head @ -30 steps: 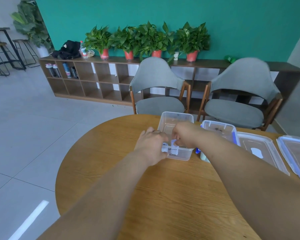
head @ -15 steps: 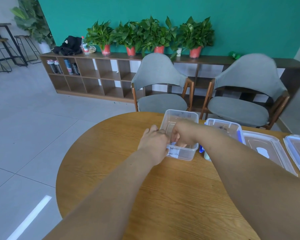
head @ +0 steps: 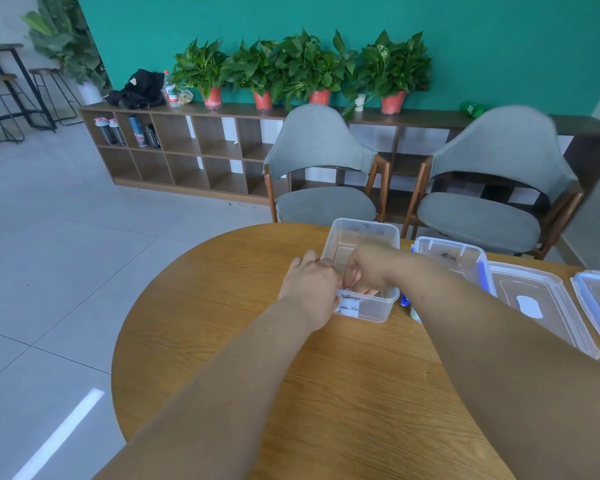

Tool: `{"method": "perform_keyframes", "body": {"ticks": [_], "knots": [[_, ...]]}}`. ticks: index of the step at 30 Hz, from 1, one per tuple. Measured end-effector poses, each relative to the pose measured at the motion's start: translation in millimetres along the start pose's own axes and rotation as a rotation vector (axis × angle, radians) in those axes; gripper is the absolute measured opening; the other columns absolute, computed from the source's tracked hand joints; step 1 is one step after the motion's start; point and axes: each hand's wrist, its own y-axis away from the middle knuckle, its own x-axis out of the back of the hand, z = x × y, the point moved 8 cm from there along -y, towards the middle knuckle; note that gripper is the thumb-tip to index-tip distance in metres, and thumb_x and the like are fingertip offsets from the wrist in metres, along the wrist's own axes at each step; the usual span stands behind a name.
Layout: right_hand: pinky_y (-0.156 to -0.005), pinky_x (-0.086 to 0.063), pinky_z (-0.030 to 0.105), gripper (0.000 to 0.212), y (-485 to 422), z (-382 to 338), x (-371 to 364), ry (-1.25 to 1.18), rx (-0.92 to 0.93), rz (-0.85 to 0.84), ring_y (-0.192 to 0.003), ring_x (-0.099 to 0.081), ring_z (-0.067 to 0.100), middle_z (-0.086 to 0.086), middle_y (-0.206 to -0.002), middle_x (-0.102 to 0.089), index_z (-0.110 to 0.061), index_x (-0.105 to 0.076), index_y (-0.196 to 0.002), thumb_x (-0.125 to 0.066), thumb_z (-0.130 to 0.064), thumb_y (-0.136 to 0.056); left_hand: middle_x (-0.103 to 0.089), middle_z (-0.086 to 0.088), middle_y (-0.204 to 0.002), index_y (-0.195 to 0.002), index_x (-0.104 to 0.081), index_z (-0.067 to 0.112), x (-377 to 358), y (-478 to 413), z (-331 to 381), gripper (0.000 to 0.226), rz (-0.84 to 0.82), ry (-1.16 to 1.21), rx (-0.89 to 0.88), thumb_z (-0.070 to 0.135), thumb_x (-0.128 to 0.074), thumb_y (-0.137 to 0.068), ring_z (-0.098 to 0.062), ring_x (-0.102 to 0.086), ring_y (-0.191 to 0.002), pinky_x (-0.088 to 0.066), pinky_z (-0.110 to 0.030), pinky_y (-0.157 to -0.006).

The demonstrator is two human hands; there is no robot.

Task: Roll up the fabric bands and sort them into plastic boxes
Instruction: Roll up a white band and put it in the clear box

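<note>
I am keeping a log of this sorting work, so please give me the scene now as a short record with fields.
surface: round wooden table
main box: clear plastic box, no lid, white label on near wall
left hand: at the box's near left corner, fingers curled
right hand: over the near rim, fingers curled down inside
held thing: hidden by fingers, cannot tell
second box: blue trim, right of the clear box
lids: two, flat on the table, far right

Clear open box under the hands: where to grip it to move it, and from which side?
Probably the far rim of the clear box, from above: it is lidless with a lipped edge, the left hand and right hand crowd its near end, and the blue-clipped box sits close on its right.
</note>
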Motion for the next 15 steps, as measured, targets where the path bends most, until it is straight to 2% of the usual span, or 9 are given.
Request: {"method": "perform_keyframes", "body": {"ticks": [5, 11, 15], "knots": [[-0.086, -0.064, 0.037, 0.021, 2.4, 9.1, -0.5, 0.007, -0.064, 0.012, -0.089, -0.076, 0.019, 0.000, -0.101, -0.076, -0.026, -0.079, -0.104, -0.081, -0.016, -0.086, -0.066, 0.007, -0.120, -0.122, -0.074, 0.027, 1.3, 0.3, 1.3, 0.027, -0.007, 0.007, 0.013, 0.037, -0.067, -0.098, -0.022, -0.045, -0.118, -0.042, -0.041, -0.104], [-0.085, -0.065, 0.036, 0.017, 7.3, 12.1, 0.6, -0.094, -0.105, -0.005, -0.088, -0.078, 0.017, 0.001, -0.094, -0.080, -0.023, -0.080, -0.103, -0.077, -0.014, -0.089, -0.067, 0.006, -0.118, -0.121, -0.074, 0.026, 3.5, 2.4, 2.0, 0.028, 0.001, 0.009, 0.025, 0.037, -0.069, -0.096, -0.022, -0.046, -0.117, -0.043, -0.041, -0.103], [-0.086, -0.064, 0.037, 0.012, 8.1, 10.5, 1.0, -0.075, -0.109, 0.013, -0.087, -0.078, 0.018, 0.001, -0.094, -0.079, -0.023, -0.080, -0.100, -0.076, -0.014, -0.092, -0.067, 0.005, -0.117, -0.121, -0.074, 0.026, 5.9, 1.5, 1.7, 0.029, -0.004, -0.003, 0.022, 0.038, -0.069, -0.096, -0.022, -0.045, -0.118, -0.043, -0.041, -0.103]]}}
